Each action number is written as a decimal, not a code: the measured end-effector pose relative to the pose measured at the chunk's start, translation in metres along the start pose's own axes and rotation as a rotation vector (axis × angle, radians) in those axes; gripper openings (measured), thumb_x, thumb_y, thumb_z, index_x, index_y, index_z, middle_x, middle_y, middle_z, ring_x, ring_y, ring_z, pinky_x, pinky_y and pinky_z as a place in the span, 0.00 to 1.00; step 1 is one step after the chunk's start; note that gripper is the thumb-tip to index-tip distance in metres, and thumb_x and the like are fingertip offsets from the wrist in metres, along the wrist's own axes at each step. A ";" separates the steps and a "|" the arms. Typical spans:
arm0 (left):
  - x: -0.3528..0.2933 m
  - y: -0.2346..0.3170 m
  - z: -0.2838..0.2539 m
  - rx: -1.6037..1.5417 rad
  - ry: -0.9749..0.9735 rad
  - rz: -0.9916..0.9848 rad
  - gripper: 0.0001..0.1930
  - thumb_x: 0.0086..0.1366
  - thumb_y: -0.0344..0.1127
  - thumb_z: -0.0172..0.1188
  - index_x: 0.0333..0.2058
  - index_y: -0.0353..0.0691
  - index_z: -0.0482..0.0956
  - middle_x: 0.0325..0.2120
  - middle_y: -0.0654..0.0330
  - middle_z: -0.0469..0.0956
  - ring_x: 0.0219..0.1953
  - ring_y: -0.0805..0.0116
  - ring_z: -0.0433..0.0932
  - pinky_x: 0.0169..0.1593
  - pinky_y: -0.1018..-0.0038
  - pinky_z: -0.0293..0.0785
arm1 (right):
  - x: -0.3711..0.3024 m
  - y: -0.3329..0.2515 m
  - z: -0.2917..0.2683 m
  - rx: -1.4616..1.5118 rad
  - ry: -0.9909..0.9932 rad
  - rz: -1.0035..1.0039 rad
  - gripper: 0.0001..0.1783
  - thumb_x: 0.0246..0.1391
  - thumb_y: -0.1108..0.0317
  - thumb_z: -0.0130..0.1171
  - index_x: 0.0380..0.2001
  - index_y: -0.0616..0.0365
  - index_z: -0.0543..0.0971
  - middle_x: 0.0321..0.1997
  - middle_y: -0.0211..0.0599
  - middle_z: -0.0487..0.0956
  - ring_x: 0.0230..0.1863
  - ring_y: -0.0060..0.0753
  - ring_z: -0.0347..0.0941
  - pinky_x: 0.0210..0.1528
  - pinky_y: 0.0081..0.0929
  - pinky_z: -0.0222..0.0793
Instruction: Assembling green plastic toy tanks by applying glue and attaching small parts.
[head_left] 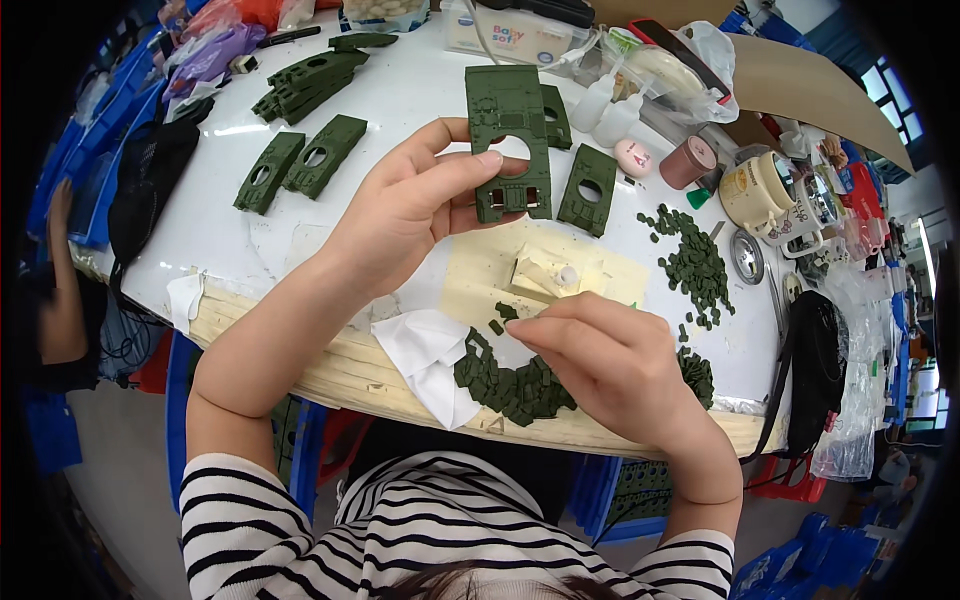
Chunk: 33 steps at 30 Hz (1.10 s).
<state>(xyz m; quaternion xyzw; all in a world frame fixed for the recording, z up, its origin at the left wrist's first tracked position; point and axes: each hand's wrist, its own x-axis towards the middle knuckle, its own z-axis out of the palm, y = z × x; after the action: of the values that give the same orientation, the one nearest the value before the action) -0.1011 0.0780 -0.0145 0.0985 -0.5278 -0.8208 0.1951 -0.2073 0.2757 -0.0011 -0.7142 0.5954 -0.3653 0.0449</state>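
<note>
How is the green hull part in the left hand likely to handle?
The green hull part is probably stiff, its edges straight in the left hand. It looks light, held by its lower half. Its boxy shape suggests sliding rather than rolling.

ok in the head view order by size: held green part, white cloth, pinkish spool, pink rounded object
1. Green part in the left hand
2. White cloth
3. Pinkish spool
4. Pink rounded object

The part looks raised toward the camera, which may enlarge it.
</note>
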 end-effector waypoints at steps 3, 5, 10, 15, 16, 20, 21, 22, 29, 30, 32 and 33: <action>-0.001 0.000 0.002 -0.010 0.005 -0.015 0.20 0.67 0.36 0.53 0.54 0.34 0.63 0.45 0.53 0.76 0.47 0.65 0.79 0.53 0.65 0.76 | 0.004 0.005 -0.014 0.163 0.071 0.087 0.13 0.47 0.83 0.60 0.38 0.60 0.80 0.32 0.35 0.79 0.30 0.30 0.78 0.30 0.24 0.73; 0.000 0.002 0.005 0.011 -0.013 -0.026 0.20 0.67 0.36 0.53 0.54 0.34 0.63 0.45 0.53 0.76 0.46 0.64 0.79 0.53 0.65 0.76 | 0.000 0.005 -0.015 0.459 0.117 0.296 0.10 0.54 0.81 0.57 0.40 0.62 0.80 0.32 0.35 0.80 0.33 0.23 0.79 0.34 0.19 0.75; -0.001 0.000 0.005 0.013 -0.058 -0.056 0.21 0.67 0.37 0.53 0.54 0.34 0.63 0.47 0.53 0.75 0.48 0.63 0.78 0.54 0.64 0.75 | 0.002 0.009 -0.018 0.950 0.205 0.546 0.08 0.59 0.77 0.55 0.41 0.69 0.77 0.37 0.39 0.81 0.40 0.26 0.80 0.44 0.22 0.78; -0.002 -0.003 0.006 0.037 -0.110 -0.045 0.20 0.67 0.37 0.54 0.54 0.36 0.64 0.48 0.53 0.75 0.49 0.65 0.77 0.54 0.64 0.75 | 0.002 0.012 -0.020 1.014 0.231 0.623 0.10 0.57 0.76 0.58 0.42 0.69 0.77 0.39 0.41 0.81 0.41 0.27 0.80 0.45 0.22 0.77; -0.003 -0.003 0.007 0.045 -0.120 -0.050 0.19 0.68 0.37 0.54 0.54 0.37 0.64 0.48 0.53 0.75 0.49 0.65 0.77 0.54 0.64 0.75 | 0.003 0.011 -0.020 1.018 0.239 0.636 0.10 0.57 0.76 0.59 0.42 0.69 0.77 0.39 0.41 0.81 0.41 0.27 0.80 0.44 0.22 0.77; -0.005 -0.003 0.008 0.088 -0.141 -0.064 0.18 0.69 0.37 0.53 0.54 0.39 0.66 0.49 0.53 0.75 0.49 0.65 0.77 0.54 0.65 0.75 | 0.005 0.010 -0.021 1.013 0.259 0.683 0.11 0.57 0.75 0.60 0.43 0.68 0.77 0.38 0.41 0.82 0.41 0.27 0.80 0.42 0.20 0.77; -0.005 -0.003 0.008 0.099 -0.142 -0.065 0.17 0.69 0.37 0.53 0.53 0.39 0.66 0.49 0.54 0.75 0.50 0.65 0.77 0.54 0.66 0.74 | 0.005 0.011 -0.021 1.005 0.263 0.694 0.11 0.56 0.75 0.60 0.42 0.68 0.77 0.38 0.41 0.82 0.40 0.27 0.80 0.42 0.20 0.77; -0.005 -0.003 0.008 0.081 -0.151 -0.063 0.17 0.69 0.38 0.53 0.53 0.39 0.66 0.49 0.54 0.75 0.50 0.66 0.76 0.54 0.66 0.75 | 0.005 0.011 -0.021 0.995 0.262 0.699 0.11 0.57 0.75 0.60 0.42 0.68 0.77 0.38 0.41 0.82 0.40 0.27 0.80 0.42 0.20 0.77; -0.005 -0.005 0.010 0.064 -0.190 -0.058 0.18 0.69 0.39 0.52 0.53 0.39 0.66 0.49 0.54 0.75 0.51 0.66 0.76 0.54 0.66 0.75 | 0.004 0.014 -0.021 0.973 0.257 0.713 0.11 0.57 0.74 0.59 0.43 0.67 0.77 0.38 0.41 0.82 0.39 0.27 0.80 0.42 0.21 0.77; -0.006 -0.006 0.010 0.067 -0.189 -0.058 0.18 0.70 0.39 0.52 0.53 0.39 0.66 0.49 0.54 0.75 0.51 0.66 0.76 0.54 0.66 0.75 | 0.004 0.014 -0.021 0.972 0.256 0.714 0.11 0.57 0.74 0.59 0.43 0.67 0.77 0.38 0.41 0.82 0.39 0.27 0.80 0.41 0.21 0.77; -0.006 -0.008 0.009 0.074 -0.191 -0.057 0.18 0.70 0.40 0.52 0.53 0.39 0.66 0.49 0.54 0.75 0.51 0.66 0.76 0.53 0.66 0.75 | 0.004 0.014 -0.022 0.971 0.255 0.722 0.11 0.57 0.73 0.59 0.44 0.66 0.77 0.37 0.41 0.82 0.39 0.27 0.80 0.41 0.21 0.77; -0.006 -0.009 0.009 0.077 -0.194 -0.056 0.18 0.70 0.40 0.52 0.53 0.39 0.66 0.49 0.54 0.75 0.51 0.66 0.76 0.53 0.66 0.75 | 0.004 0.015 -0.022 0.969 0.256 0.726 0.12 0.58 0.73 0.59 0.44 0.66 0.77 0.37 0.40 0.82 0.39 0.27 0.80 0.41 0.21 0.77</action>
<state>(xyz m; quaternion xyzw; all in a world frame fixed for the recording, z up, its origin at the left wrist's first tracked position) -0.1012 0.0909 -0.0186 0.0409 -0.5723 -0.8107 0.1162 -0.2319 0.2760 0.0094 -0.3148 0.5675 -0.6383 0.4140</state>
